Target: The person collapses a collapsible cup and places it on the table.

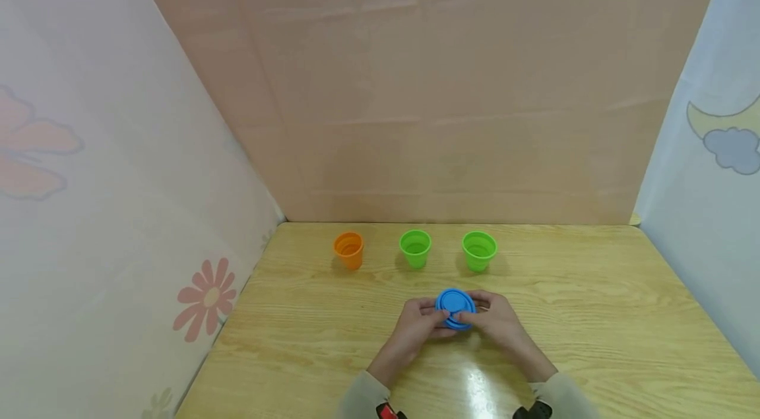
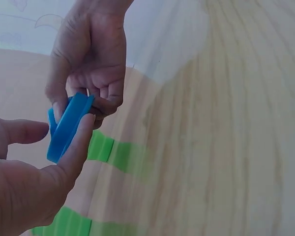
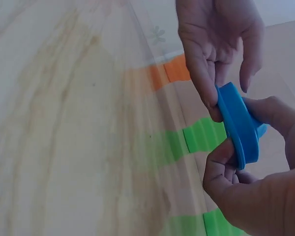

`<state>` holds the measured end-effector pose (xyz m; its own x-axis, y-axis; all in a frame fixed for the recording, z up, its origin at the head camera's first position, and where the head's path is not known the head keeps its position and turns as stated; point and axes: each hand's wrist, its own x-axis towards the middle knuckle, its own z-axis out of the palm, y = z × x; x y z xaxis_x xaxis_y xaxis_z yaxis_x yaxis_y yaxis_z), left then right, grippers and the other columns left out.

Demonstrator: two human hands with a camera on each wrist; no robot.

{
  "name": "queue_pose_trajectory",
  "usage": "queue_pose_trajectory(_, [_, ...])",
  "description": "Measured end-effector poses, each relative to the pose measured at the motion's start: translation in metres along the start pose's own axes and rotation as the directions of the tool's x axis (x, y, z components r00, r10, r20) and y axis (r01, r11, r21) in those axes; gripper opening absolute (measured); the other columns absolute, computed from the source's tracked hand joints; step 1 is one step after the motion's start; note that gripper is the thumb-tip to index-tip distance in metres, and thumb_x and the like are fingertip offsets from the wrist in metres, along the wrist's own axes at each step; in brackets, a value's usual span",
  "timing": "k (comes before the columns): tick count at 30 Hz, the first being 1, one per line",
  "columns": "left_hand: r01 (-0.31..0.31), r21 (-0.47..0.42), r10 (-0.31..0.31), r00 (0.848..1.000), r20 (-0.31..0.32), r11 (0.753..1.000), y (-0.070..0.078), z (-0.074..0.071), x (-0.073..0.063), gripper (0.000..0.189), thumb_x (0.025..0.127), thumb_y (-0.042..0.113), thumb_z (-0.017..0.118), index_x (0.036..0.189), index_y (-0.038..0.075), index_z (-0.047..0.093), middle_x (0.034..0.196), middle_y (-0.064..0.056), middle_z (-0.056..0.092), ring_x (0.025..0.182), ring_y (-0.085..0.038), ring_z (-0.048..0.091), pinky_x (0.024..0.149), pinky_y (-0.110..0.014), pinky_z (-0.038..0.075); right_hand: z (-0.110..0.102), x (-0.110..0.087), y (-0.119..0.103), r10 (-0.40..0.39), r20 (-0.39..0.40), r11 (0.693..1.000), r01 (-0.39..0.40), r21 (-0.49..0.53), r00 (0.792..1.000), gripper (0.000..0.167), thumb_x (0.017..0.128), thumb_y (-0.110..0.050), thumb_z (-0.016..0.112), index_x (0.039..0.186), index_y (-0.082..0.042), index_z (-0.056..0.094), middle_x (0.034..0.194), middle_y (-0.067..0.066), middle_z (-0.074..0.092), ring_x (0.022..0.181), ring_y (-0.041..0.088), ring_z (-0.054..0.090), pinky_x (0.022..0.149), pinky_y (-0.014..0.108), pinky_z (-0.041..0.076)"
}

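A blue collapsible cup, folded to a flat ringed disc, is held above the table between both hands. My left hand supports it from the left, fingers along its underside and the thumb at its near edge. From the right, my right hand pinches it, thumb on the face and fingers behind. Both wrist views show the blue cup edge-on and tilted, with a small part sticking out by the right thumb. Beyond the hands stand an orange cup and two green cups, one in the middle and one at right.
The three unfolded cups stand in a row toward the back of the wooden table. A brown sheet rises behind the table's far edge. Pale printed walls stand at the left and right.
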<state>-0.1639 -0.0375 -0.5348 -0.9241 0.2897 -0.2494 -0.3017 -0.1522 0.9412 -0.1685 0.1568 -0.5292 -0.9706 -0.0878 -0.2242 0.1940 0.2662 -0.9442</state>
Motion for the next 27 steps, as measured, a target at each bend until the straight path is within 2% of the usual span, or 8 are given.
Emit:
queue_pose_trajectory(4, [-0.01,-0.014,0.01,1.0,0.029,1.0,0.004,-0.002,-0.001,0.04,0.101,0.006,0.067,0.132,-0.018,0.059,0.116,-0.03,0.075,0.1,-0.034,0.079,0.086,-0.042,0.068,-0.005,0.0,0.003,0.007,0.038,1.0,-0.007,0.013,0.999,0.066,0.086,-0.017,0.088,0.138,0.01,0.059,0.133,0.026,0.068,0.124,0.033,0.067,0.091,0.028,0.062])
queue_pose_trajectory(8, [-0.012,-0.012,0.012,0.999,0.05,1.0,0.005,-0.006,0.0,0.038,0.1,0.008,0.07,0.129,-0.015,0.062,0.115,-0.029,0.075,0.099,-0.034,0.079,0.087,-0.043,0.068,-0.012,0.0,0.005,0.013,0.137,0.998,-0.021,0.056,0.99,0.069,0.088,-0.023,0.087,0.14,0.009,0.055,0.133,0.021,0.068,0.117,0.024,0.068,0.089,0.027,0.062])
queue_pose_trajectory(10, [-0.011,-0.019,0.012,0.998,0.056,1.0,0.005,-0.008,0.0,0.037,0.099,0.008,0.072,0.128,-0.015,0.064,0.114,-0.029,0.076,0.1,-0.035,0.079,0.086,-0.043,0.068,-0.017,0.0,0.007,0.0,0.222,0.991,-0.03,0.13,0.975,0.069,0.093,-0.022,0.082,0.144,0.011,0.049,0.131,0.017,0.068,0.113,0.018,0.069,0.089,0.026,0.062])
queue_pose_trajectory(12, [-0.004,-0.029,0.005,0.998,0.061,1.0,0.004,-0.01,0.001,0.036,0.099,0.008,0.072,0.127,-0.014,0.065,0.114,-0.029,0.076,0.101,-0.035,0.079,0.085,-0.042,0.068,-0.022,0.001,0.009,-0.026,0.308,0.975,-0.044,0.216,0.951,0.068,0.098,-0.019,0.075,0.147,0.013,0.041,0.127,0.012,0.069,0.11,0.014,0.07,0.091,0.026,0.063])
queue_pose_trajectory(15, [0.014,-0.023,-0.013,0.997,0.077,1.0,0.004,-0.013,0.002,0.038,0.1,0.009,0.072,0.13,-0.013,0.064,0.116,-0.027,0.076,0.102,-0.033,0.079,0.085,-0.041,0.068,-0.027,0.002,0.013,-0.06,0.39,0.944,-0.075,0.321,0.919,0.062,0.102,-0.013,0.069,0.148,0.014,0.037,0.123,0.006,0.07,0.11,0.012,0.071,0.095,0.027,0.063])
queue_pose_trajectory(24, [0.029,-0.011,-0.028,0.995,0.093,1.0,0.001,-0.015,0.003,0.036,0.099,0.006,0.072,0.129,-0.012,0.065,0.112,-0.024,0.077,0.1,-0.032,0.079,0.085,-0.04,0.068,-0.027,0.0,0.017,-0.1,0.403,0.916,-0.073,0.394,0.91,0.033,0.099,-0.005,0.07,0.128,-0.002,0.054,0.114,-0.002,0.073,0.105,0.01,0.073,0.094,0.026,0.064])
queue_pose_trajectory(27, [0.032,-0.019,-0.029,0.994,0.105,0.999,0.001,-0.015,0.003,0.036,0.099,0.007,0.072,0.129,-0.011,0.066,0.113,-0.025,0.077,0.1,-0.032,0.079,0.086,-0.041,0.067,-0.029,0.0,0.015,-0.118,0.429,0.904,-0.082,0.42,0.895,0.021,0.103,-0.007,0.065,0.122,-0.007,0.058,0.111,-0.005,0.074,0.102,0.008,0.074,0.092,0.026,0.064])
